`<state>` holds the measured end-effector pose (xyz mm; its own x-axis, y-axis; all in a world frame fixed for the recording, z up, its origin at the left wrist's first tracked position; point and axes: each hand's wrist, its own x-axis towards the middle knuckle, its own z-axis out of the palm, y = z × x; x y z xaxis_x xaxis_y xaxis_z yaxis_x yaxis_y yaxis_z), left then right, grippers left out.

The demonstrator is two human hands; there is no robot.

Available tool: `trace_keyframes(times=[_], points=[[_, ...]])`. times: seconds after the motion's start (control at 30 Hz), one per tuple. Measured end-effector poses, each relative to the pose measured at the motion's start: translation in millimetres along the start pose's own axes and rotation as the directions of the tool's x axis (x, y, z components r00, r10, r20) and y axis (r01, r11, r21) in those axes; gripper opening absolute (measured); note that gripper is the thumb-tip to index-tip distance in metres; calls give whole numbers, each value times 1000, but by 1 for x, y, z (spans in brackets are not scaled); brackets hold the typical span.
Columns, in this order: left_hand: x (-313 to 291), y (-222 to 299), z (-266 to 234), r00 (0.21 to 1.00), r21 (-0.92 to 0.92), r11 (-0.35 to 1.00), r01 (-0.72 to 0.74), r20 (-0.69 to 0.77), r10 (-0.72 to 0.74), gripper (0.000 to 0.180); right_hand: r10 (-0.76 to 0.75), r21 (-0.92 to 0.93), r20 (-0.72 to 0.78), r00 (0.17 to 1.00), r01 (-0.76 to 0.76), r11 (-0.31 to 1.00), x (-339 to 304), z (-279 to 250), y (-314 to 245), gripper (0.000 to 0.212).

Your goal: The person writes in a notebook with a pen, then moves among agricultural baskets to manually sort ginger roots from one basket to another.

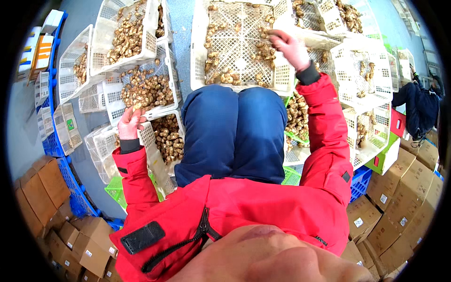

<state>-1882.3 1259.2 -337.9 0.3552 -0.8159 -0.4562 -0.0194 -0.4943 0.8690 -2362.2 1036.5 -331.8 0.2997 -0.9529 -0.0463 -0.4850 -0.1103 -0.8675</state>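
Note:
At the left, my left hand [130, 123] is closed around a small pale-brown mushroom [136, 109], by its look, at the edge of a white slatted crate [112, 105]. That crate holds a heap of brown-and-cream mushrooms [146, 89]. My right hand [289, 48] is raised over the right side of a large white crate [199, 51] in front of my knees. Its fingers are bunched together, and whatever they may hold is hidden. Mushrooms lie scattered along this crate's sides, with the lattice bottom bare in the middle.
More white crates of mushrooms stand stacked at left and right, such as a tilted one [361, 96]. Beside my right thigh is a filled crate [297, 117]. Cardboard boxes [408, 188] and blue pallets [77, 188] stand behind. Another person [416, 103] is at far right.

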Motion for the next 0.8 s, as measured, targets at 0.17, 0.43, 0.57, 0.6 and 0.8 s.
trace_keyframes(times=[0.17, 0.43, 0.57, 0.6, 0.8], points=[[-2, -13, -12, 993, -101, 994, -49, 104, 60, 39, 229, 392, -66, 971, -186, 901, -27, -39, 32, 30], [-47, -31, -61, 963, 11, 997, 80, -258, -74, 31, 277, 425, -114, 954, -205, 882, -45, -64, 51, 27], [-60, -116, -160, 915, 137, 951, 276, -340, -216, 45, 236, 343, -78, 969, -196, 919, -37, -54, 53, 29], [-56, -122, -171, 896, 462, 840, 283, -441, -59, 48, 233, 273, -51, 971, -211, 939, -30, -46, 48, 28], [7, -45, -59, 956, 166, 978, -128, -242, 166, 43, 238, -661, -5, 971, -182, 728, 47, 35, 102, 34]])
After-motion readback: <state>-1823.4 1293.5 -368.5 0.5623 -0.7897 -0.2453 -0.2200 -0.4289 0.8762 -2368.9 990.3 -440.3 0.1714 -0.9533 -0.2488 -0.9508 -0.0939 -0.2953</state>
